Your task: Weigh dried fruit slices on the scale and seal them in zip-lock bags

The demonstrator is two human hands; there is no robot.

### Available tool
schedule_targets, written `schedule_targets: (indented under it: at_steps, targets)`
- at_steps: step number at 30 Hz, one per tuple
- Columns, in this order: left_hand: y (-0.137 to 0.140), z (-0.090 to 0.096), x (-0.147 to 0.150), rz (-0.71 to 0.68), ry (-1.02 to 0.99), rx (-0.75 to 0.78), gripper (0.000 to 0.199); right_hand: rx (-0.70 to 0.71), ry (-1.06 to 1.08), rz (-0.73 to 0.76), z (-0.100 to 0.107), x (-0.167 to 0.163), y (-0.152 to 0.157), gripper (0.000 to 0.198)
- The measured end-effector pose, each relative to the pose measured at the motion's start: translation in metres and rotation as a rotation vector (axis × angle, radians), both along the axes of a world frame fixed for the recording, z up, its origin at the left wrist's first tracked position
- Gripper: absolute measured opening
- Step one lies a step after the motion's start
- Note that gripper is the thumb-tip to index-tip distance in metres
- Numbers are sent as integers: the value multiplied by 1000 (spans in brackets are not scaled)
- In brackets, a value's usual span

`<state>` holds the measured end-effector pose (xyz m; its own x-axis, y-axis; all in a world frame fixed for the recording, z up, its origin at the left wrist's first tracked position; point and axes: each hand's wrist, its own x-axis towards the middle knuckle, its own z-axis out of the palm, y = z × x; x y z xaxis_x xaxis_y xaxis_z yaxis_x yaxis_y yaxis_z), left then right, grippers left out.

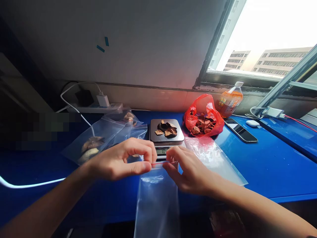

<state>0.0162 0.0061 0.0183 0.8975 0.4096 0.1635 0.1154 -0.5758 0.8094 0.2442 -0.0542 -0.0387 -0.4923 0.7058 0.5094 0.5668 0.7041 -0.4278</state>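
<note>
A clear zip-lock bag [157,201] with a red line along its top hangs down in front of the table's edge. My left hand [126,158] pinches the top of this bag on its left side, and my right hand [187,168] pinches it on the right. Just beyond my fingers stands a small digital scale [155,137], its display partly hidden. Several dark brown dried slices [167,128] lie on its metal plate. To the right, an open red plastic bag [214,127] holds many similar dried pieces.
Filled clear bags [91,145] lie at the left near a white cable [37,184] and a power strip [115,107]. Flat clear bags [218,162] lie at the right. Behind them are a phone [241,130], a white earbud case [252,123] and a drink bottle [230,99].
</note>
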Motion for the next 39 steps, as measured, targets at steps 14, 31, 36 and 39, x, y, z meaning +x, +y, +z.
schedule_targets:
  at_steps: [14, 31, 36, 39]
  targets:
    - [3, -9, -4, 101, 365, 7, 18, -168, -419, -481, 51, 14, 114, 34]
    - [15, -5, -7, 209, 294, 81, 20, -212, -248, -519, 57, 14, 142, 24]
    - [18, -10, -6, 281, 201, 124, 22, -405, 215, -316, 72, 11, 115, 15]
    - [18, -13, -4, 344, 132, 93, 22, -544, 504, -212, 70, 0, 94, 13]
